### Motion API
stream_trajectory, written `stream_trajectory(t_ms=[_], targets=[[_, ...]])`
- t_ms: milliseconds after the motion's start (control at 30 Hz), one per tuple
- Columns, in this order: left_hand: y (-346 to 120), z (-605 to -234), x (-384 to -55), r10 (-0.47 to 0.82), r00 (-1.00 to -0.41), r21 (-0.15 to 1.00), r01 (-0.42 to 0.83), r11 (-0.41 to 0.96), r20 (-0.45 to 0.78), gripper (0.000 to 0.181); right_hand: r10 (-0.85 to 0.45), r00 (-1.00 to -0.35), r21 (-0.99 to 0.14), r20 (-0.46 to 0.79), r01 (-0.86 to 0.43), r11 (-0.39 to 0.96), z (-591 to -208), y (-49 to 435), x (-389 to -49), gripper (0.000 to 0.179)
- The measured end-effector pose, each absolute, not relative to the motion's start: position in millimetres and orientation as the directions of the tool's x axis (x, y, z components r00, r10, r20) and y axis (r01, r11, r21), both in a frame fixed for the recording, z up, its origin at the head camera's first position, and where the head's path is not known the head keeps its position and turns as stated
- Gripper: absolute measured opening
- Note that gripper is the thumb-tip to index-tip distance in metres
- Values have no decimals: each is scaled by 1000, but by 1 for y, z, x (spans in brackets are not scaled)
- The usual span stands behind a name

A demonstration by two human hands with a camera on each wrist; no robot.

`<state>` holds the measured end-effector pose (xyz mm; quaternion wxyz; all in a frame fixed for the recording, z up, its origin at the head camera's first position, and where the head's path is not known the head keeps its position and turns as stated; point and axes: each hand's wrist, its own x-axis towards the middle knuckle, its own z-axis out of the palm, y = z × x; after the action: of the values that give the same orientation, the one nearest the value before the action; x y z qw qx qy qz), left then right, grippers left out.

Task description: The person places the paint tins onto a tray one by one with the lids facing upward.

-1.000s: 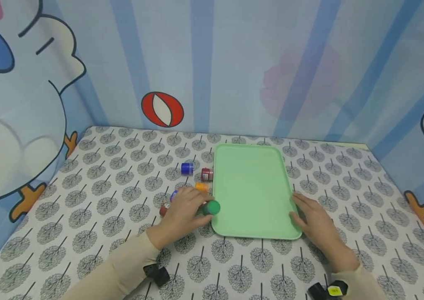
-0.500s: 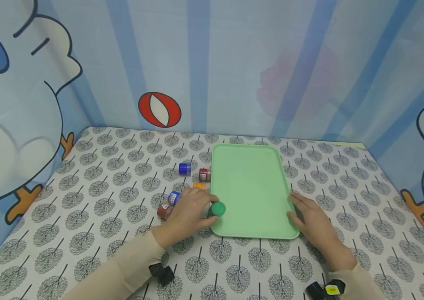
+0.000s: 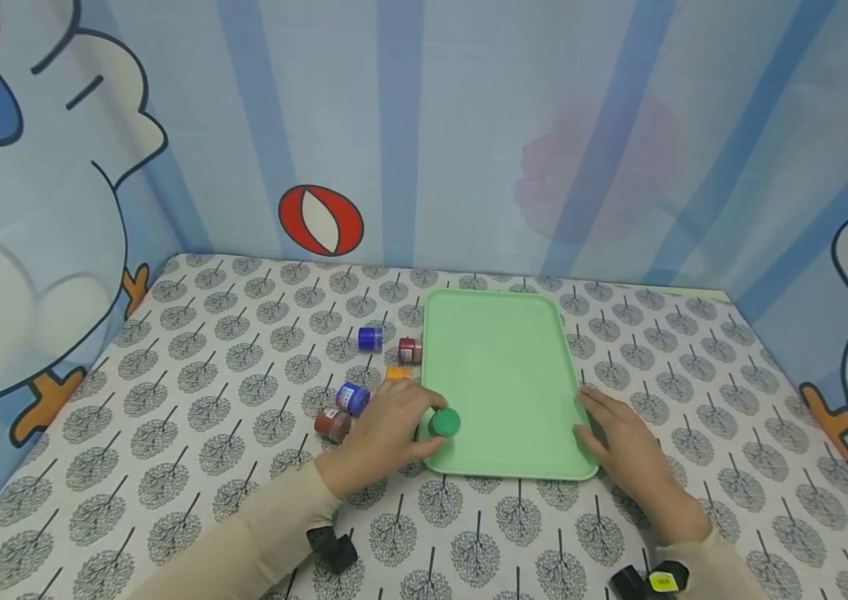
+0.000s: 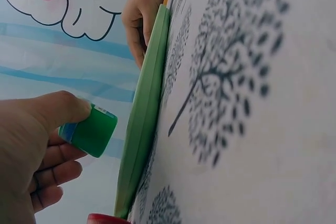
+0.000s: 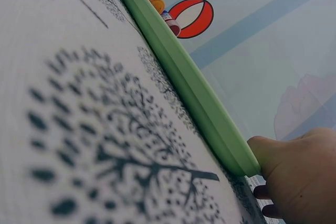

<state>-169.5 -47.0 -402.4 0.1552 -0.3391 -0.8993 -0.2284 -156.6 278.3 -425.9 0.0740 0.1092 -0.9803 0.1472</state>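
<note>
My left hand [image 3: 392,427] pinches a small paint jar with a green lid [image 3: 445,422] between thumb and fingers, over the left rim of a light green tray [image 3: 499,375]. In the left wrist view the jar [image 4: 95,132] is tilted and raised above the tray, its lid outward; the other fingers lie loosely curled below it. My right hand [image 3: 622,437] rests at the tray's right edge, fingers fairly straight and thumb tip at the rim. The right wrist view has the thumb against the tray corner [image 5: 239,158].
Left of the tray, several jars lie on the tree-patterned cloth: blue [image 3: 370,338], dark red [image 3: 409,350], orange [image 3: 397,372], another blue [image 3: 352,398] and brownish red [image 3: 332,424]. A printed curtain [image 3: 469,150] hangs behind the table.
My left hand has moved right with the green-lidded jar, from beside the tray to over its left rim. More of the blue and brownish-red jars shows. The right hand stays at the tray's edge.
</note>
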Motion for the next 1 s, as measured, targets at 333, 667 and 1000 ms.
stream_trajectory(t_ms=[333, 667, 1000], targets=[[-39, -408, -169, 551, -731, 355, 680, 642, 403, 37, -197, -963, -274, 184, -242, 931, -427, 278, -157, 54], [-32, -409, -170, 553, -741, 396, 671, 627, 381, 36, -188, -967, -280, 170, -230, 932, -424, 278, -157, 55], [-21, -413, -170, 551, -777, 449, 627, 636, 305, 35, -196, -965, -281, 172, -239, 929, -426, 280, -157, 55]])
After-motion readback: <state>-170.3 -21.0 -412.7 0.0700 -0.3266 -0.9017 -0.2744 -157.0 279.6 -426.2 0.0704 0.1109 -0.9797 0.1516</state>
